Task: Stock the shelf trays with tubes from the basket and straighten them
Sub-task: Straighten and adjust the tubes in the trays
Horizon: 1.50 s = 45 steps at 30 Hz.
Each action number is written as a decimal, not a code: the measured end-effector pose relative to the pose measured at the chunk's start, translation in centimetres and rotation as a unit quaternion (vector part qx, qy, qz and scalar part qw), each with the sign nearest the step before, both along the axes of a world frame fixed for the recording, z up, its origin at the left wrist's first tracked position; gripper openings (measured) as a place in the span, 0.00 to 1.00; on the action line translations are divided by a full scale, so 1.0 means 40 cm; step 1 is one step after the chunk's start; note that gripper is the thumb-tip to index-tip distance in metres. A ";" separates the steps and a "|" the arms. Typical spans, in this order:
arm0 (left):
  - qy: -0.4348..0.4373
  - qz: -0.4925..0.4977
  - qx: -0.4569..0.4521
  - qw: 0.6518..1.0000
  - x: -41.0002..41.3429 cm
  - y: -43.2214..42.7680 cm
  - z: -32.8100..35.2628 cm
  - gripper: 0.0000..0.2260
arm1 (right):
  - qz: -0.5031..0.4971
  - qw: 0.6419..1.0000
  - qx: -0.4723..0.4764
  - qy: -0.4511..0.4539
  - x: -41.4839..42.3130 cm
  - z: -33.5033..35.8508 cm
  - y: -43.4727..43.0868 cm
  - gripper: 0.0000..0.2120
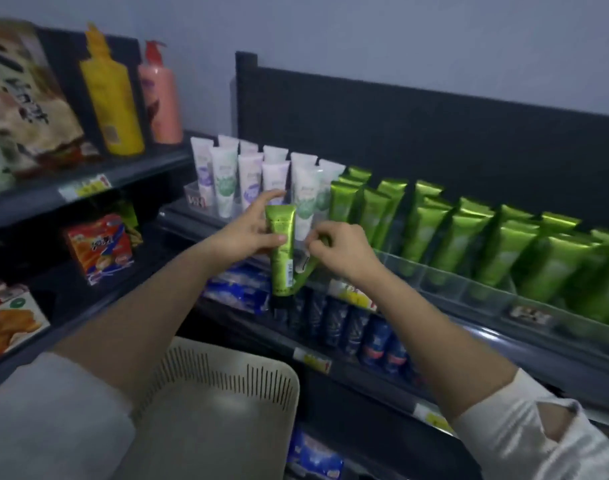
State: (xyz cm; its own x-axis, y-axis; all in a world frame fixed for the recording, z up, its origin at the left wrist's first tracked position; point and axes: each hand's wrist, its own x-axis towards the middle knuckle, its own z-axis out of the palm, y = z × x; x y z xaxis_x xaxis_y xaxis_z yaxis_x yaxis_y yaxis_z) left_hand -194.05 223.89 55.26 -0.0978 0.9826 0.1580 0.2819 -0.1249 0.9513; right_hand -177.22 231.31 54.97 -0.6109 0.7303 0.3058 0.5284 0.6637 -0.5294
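A: Hands?
B: I see the left hand gripping a glossy green tube, upright, cap down, centre frame. The right hand pinches a second green tube, tilted, crossing behind the first.
A: Room?
B: Clear plastic tray at right holds rows of flat-crimped shelf tubes. Slotted beige basket is at bottom centre.

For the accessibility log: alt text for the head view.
The left hand holds a green tube upright, cap down; the right hand pinches a second green tube tilted beside it, before shelf trays of white tubes and green tubes. Below, a cream basket.
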 end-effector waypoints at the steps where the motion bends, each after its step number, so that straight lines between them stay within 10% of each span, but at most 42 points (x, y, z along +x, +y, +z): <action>1: 0.011 -0.015 0.027 0.999 0.038 0.015 0.042 0.26 | -0.010 1.000 0.015 0.016 0.036 0.044 0.000 0.07; 13: -0.170 -0.030 0.183 0.968 0.689 0.256 0.374 0.13 | -0.024 0.988 0.020 0.152 0.684 0.395 0.097 0.11; 18: -0.076 -0.046 0.199 0.976 0.950 0.375 0.401 0.18 | -0.087 0.967 0.035 0.236 0.926 0.432 0.139 0.11; 35: -0.053 -0.164 0.148 0.974 1.275 0.614 0.378 0.09 | -0.294 0.953 0.013 0.071 1.281 0.385 0.316 0.15; 45: 0.368 -0.172 0.183 0.895 1.322 0.661 0.291 0.04 | -0.307 0.935 -0.135 -0.116 1.297 0.299 0.413 0.13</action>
State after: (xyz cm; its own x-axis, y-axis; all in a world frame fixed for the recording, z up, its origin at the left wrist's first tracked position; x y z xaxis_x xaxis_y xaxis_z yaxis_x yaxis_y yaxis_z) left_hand -141.16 250.32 66.89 0.4632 0.8036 0.3737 0.7009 -0.5902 0.4004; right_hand -125.35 247.85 66.92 -0.0776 0.9965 -0.0298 0.8877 0.0555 -0.4571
